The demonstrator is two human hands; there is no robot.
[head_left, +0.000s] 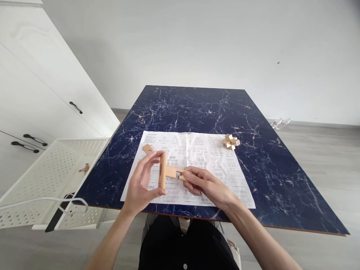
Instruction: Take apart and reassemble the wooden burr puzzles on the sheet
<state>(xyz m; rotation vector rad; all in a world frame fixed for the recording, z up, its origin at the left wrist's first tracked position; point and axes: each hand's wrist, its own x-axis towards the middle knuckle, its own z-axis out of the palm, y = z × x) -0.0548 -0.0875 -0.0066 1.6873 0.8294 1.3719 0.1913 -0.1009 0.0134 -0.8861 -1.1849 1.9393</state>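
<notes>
My left hand point(143, 180) grips a slotted wooden puzzle piece point(162, 170) by its two ends, holding it on edge above the instruction sheet point(219, 180). Between thumb and fingers, my right hand point(204, 183) pinches a flat wooden puzzle piece point(171, 171) with a notch cut in its edge. The flat piece's left end meets the slotted one; whether it sits inside a slot, I cannot tell. Another notched wooden piece point(147, 149) lies on the sheet just beyond my left fingers. An assembled wooden burr puzzle point(231, 142) rests at the sheet's right edge.
The sheet lies on a dark blue marble-patterned table point(182, 108). Left of it stands a white perforated basket point(33, 176) with a small wooden puzzle point(84, 168) inside and a white cable point(42, 199) across it. White cabinets point(50, 82) line the left side.
</notes>
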